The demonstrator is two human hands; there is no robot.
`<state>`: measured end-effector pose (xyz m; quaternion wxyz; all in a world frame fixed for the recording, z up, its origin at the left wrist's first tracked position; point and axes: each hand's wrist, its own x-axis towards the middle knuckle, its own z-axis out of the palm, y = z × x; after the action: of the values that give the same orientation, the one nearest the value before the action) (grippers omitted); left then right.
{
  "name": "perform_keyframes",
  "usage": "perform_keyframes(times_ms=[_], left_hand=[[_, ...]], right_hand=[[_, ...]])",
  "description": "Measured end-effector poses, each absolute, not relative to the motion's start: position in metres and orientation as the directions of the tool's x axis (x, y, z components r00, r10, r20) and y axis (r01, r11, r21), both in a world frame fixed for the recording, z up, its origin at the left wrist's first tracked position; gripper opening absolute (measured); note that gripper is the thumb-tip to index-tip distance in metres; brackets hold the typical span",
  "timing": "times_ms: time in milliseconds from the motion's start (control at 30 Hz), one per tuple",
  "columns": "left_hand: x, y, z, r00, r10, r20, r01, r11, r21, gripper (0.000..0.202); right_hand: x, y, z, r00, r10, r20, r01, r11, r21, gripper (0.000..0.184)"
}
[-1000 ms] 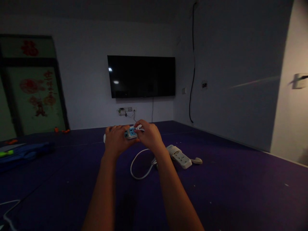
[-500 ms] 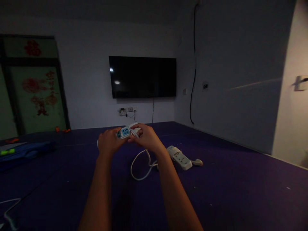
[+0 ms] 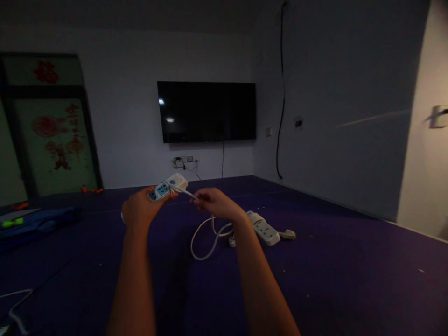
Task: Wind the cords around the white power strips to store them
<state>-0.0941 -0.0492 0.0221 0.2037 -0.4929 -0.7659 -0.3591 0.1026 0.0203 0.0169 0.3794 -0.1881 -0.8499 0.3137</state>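
My left hand (image 3: 142, 205) is closed round one end of a white power strip (image 3: 179, 179) with blue socket faces, held tilted above the purple surface. A white cord (image 3: 187, 192) wraps round the strip's middle and runs taut to my right hand (image 3: 215, 203), whose fingers pinch it. From there the cord drops into a loose loop (image 3: 192, 249) on the surface. A plug (image 3: 232, 241) lies beside my right forearm. Right of that forearm rests a second white power strip (image 3: 268, 232), its own cord wound round one end and its plug (image 3: 287, 234) lying at the other.
A purple surface (image 3: 336, 280) stretches to the walls. Dark blue cloth (image 3: 45, 219) with a yellow-green item lies at left, and a white cable (image 3: 17, 298) at lower left. A television (image 3: 208, 112) hangs on the far wall above sockets (image 3: 185, 161).
My left hand has moved left with the power strip, showing more of it. My right hand has drawn away from the strip, stretching the cord between them.
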Motion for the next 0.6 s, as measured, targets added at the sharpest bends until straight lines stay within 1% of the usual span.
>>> perform_keyframes(times_ms=[100,200,300,400,500,600], left_hand=[[-0.092,-0.050,0.024,-0.406,0.632,0.661,0.912,0.232,0.338,0.083],[-0.088,-0.052,0.026,-0.335,0.680,0.652,0.938,0.179,0.295,0.080],[-0.083,-0.055,0.030,-0.245,0.721,0.648,0.963,0.104,0.248,0.075],[-0.077,-0.059,0.033,-0.173,0.746,0.643,0.974,0.032,0.226,0.073],[-0.070,-0.063,0.036,-0.112,0.765,0.634,0.974,-0.041,0.221,0.070],[-0.063,-0.068,0.039,-0.056,0.770,0.635,0.973,-0.102,0.209,0.066]], right_hand=[[0.104,0.024,0.020,-0.456,0.511,0.729,0.050,0.832,-0.552,0.013],[0.105,0.025,0.022,-0.278,0.481,0.832,0.014,0.867,-0.497,0.017],[0.107,0.025,0.023,-0.139,0.469,0.872,-0.006,0.880,-0.474,0.020],[0.110,0.025,0.024,-0.041,0.476,0.878,-0.010,0.879,-0.477,0.023],[0.112,0.027,0.024,0.027,0.486,0.874,-0.035,0.874,-0.485,0.024],[0.113,0.033,0.023,0.056,0.505,0.861,-0.089,0.862,-0.500,0.025]])
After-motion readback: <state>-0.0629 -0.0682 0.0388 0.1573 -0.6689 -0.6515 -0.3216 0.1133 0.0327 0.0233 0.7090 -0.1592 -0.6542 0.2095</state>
